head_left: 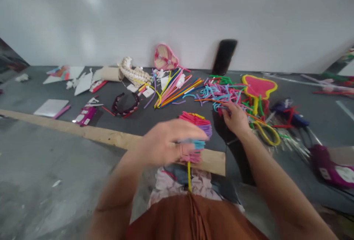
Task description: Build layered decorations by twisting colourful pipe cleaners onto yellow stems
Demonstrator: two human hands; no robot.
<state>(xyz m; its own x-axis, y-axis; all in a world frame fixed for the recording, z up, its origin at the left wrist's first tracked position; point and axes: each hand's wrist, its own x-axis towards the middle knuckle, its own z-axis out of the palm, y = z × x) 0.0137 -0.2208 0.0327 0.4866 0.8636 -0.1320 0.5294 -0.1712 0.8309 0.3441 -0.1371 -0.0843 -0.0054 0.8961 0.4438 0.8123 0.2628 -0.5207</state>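
Several blurred left-hand fingers (pixel 190 131) across a striped pipe-cleaner bundle (pixel 205 128)

blurred left hand (pixel 163 140) hides part of the striped bundle (pixel 196 119)
right of the bundle, a magenta object (pixel 320 160) is cut by the edge, its label (pixel 345 174) unreadable

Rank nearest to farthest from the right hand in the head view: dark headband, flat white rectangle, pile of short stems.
1. Pile of short stems, right at the right hand.
2. Dark headband, to the left.
3. Flat white rectangle, farther left.
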